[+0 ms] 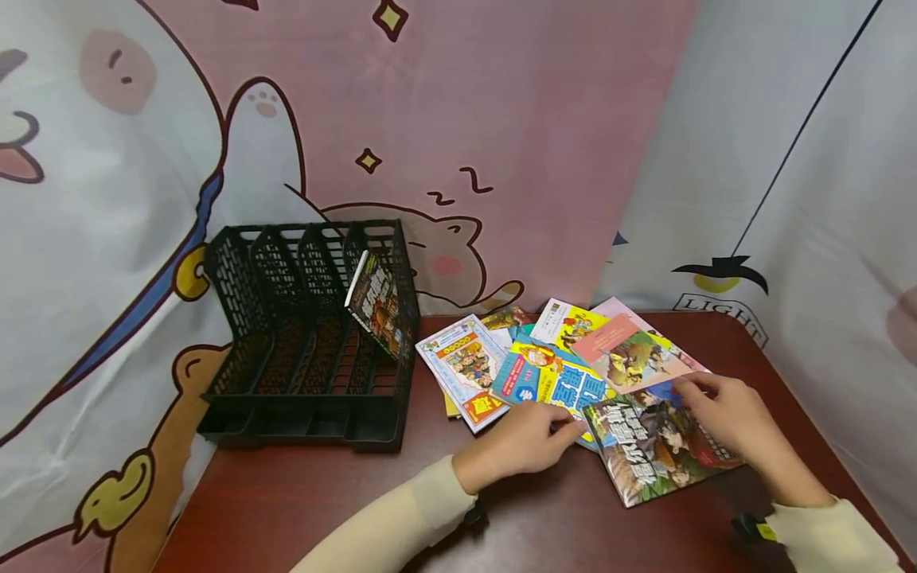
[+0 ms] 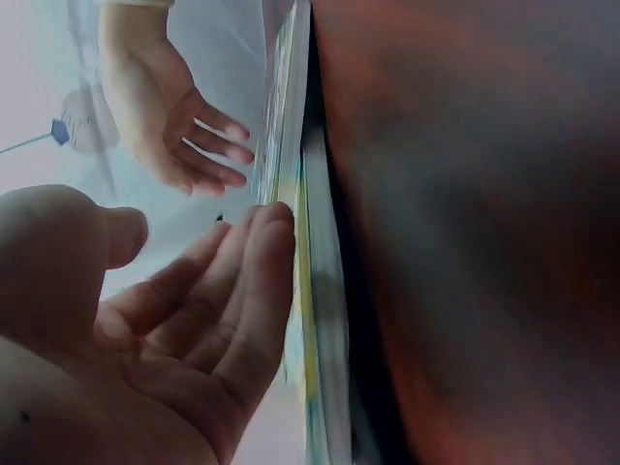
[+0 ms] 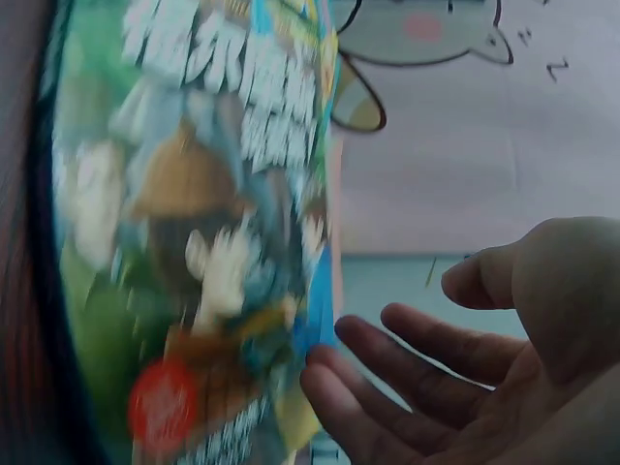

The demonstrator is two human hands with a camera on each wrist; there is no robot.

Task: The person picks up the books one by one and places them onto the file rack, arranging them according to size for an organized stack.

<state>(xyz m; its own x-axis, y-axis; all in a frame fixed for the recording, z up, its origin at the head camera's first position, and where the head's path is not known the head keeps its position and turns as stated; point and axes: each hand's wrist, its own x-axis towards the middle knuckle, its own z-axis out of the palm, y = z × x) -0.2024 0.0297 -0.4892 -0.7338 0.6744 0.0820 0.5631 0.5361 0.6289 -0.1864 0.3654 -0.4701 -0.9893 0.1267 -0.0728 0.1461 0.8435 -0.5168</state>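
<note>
A dark comic book (image 1: pixel 659 446) with large white lettering lies at the front right of a spread of booklets. My right hand (image 1: pixel 731 414) is over its upper right corner. In the right wrist view the fingers (image 3: pixel 407 363) are loosely extended beside the blurred book cover (image 3: pixel 213 242), and nothing is gripped. My left hand (image 1: pixel 519 438) hovers by the front edge of a blue and yellow booklet (image 1: pixel 552 374). Its fingers (image 2: pixel 257 291) are relaxed in the left wrist view, close to the booklets' edges; whether they touch cannot be seen.
At the left stands a black slotted file rack (image 1: pixel 301 414), with one dark book (image 1: pixel 380 306) leaning in its right compartment. A white and orange booklet (image 1: pixel 466 370) and a pink booklet (image 1: pixel 637 354) belong to the spread. Printed cloth (image 1: pixel 544 159) hangs behind the brown table (image 1: pixel 301 501).
</note>
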